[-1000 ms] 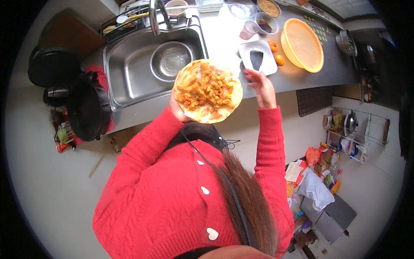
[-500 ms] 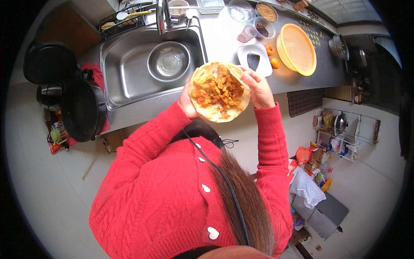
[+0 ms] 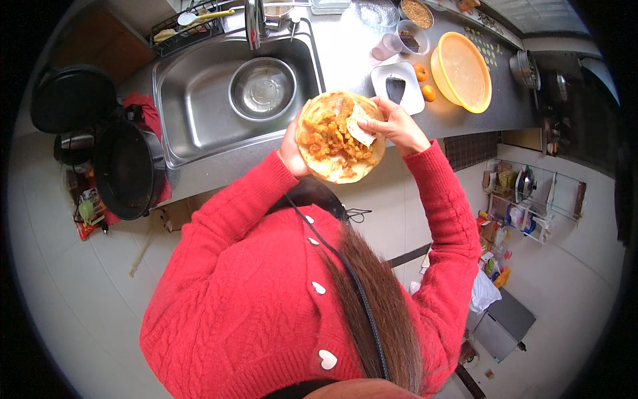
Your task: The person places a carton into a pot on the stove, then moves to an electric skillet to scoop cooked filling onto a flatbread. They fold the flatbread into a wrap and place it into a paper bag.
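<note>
A round flatbread [image 3: 347, 174] with a chunky orange-brown topping [image 3: 327, 138] is held up in front of the counter's edge. My left hand [image 3: 290, 151] grips it at its left side, the fingers mostly hidden beneath. At the upper right, my right hand [image 3: 397, 126] pinches a pale flap of flatbread [image 3: 361, 126] between thumb and fingers, over the topping. Whether this flap is torn loose or only folded inward, I cannot tell.
Behind lies a steel sink [image 3: 193, 100] with a metal bowl [image 3: 262, 90] in it. Right of it stand a white square dish [image 3: 413, 100], oranges [image 3: 428, 92] and a yellow basin [image 3: 462, 73]. A black pan [image 3: 129, 169] is at the left.
My right hand has turned inward, bringing a pale flap of flatbread over the topping. Its elbow has swung out to the right. My left hand keeps its hold.
</note>
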The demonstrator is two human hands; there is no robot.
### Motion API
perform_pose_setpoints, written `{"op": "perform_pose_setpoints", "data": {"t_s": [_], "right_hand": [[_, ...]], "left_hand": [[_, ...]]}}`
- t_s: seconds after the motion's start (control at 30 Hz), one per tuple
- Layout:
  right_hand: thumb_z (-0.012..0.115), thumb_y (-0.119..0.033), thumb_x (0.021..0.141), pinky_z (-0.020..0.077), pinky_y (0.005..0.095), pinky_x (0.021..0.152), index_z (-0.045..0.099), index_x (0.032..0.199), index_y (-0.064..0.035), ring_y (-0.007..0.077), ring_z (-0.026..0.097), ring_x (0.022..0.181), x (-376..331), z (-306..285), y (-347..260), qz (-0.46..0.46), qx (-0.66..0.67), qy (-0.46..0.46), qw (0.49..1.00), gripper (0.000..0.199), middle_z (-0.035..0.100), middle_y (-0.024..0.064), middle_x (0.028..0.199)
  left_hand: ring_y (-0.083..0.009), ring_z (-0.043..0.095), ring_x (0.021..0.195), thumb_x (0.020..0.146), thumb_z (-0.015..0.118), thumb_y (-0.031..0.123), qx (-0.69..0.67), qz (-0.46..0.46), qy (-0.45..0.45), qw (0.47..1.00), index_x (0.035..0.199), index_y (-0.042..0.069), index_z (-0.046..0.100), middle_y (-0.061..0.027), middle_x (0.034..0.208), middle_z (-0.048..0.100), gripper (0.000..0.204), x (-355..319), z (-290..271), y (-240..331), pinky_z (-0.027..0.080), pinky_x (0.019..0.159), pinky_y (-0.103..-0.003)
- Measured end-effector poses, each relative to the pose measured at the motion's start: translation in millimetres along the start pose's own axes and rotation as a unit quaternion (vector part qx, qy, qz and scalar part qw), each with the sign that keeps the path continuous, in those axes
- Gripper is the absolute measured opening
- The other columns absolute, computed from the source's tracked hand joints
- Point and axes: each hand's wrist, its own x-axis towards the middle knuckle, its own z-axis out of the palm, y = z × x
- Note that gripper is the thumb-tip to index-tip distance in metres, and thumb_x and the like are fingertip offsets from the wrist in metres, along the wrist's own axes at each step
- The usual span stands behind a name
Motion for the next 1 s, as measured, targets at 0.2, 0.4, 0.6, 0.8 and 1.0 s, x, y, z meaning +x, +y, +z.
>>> {"op": "perform_pose_setpoints", "data": {"t_s": [0.2, 0.4, 0.6, 0.8, 1.0], "right_hand": [[0.075, -0.021, 0.075, 0.0491, 0.0307, 0.076, 0.058, 0.102, 0.001, 0.0173, 0.063, 0.085, 0, 8, 5, -0.086, -0.173, 0.081, 0.978, 0.039, 0.065, 0.012, 0.092], [0.073, -0.021, 0.078, 0.0512, 0.0323, 0.067, 0.056, 0.101, -0.0014, 0.0228, 0.067, 0.076, -22, 28, -13, -0.177, -0.338, 0.184, 0.906, 0.034, 0.066, 0.0149, 0.083], [0.071, -0.024, 0.08, 0.052, 0.0359, 0.061, 0.058, 0.102, -0.0067, 0.0308, 0.067, 0.072, -35, 49, -24, -0.214, -0.464, 0.247, 0.823, 0.031, 0.066, 0.016, 0.08], [0.071, -0.021, 0.08, 0.0525, 0.0339, 0.063, 0.058, 0.102, -0.0061, 0.0272, 0.068, 0.073, -35, 50, -23, -0.233, -0.439, 0.255, 0.829, 0.029, 0.067, 0.0156, 0.081], [0.071, -0.016, 0.081, 0.0508, 0.0277, 0.073, 0.056, 0.104, -0.001, 0.0129, 0.063, 0.084, -21, 34, -24, -0.176, -0.327, 0.19, 0.909, 0.031, 0.067, 0.0097, 0.091]], "left_hand": [[-0.0292, 0.054, 0.115, 0.095, 0.037, 0.049, 0.004, 0.005, 0.002, 1.0, 0.128, 0.008, 0.05, -0.013, 0.127, 0.055, 0.054, 5, -6, -2, 0.041, 0.1, -0.047], [-0.0299, 0.052, 0.117, 0.096, 0.034, 0.046, 0.011, 0.023, -0.031, 0.999, 0.129, 0.009, 0.049, -0.0128, 0.129, 0.053, 0.052, 1, 4, -7, 0.039, 0.102, -0.048], [-0.0304, 0.052, 0.117, 0.096, 0.032, 0.047, 0.035, 0.032, -0.007, 0.999, 0.13, 0.009, 0.048, -0.0128, 0.13, 0.053, 0.053, -4, 14, -9, 0.039, 0.102, -0.049], [-0.032, 0.05, 0.119, 0.097, 0.031, 0.044, 0.002, 0.03, -0.047, 0.998, 0.131, 0.007, 0.046, -0.015, 0.131, 0.051, 0.052, -10, 23, -10, 0.037, 0.103, -0.05], [-0.0311, 0.044, 0.125, 0.097, 0.029, 0.046, -0.016, -0.035, -0.072, 0.997, 0.134, 0.008, 0.044, -0.0147, 0.136, 0.047, 0.055, -27, 37, -11, 0.029, 0.107, -0.051]]}}
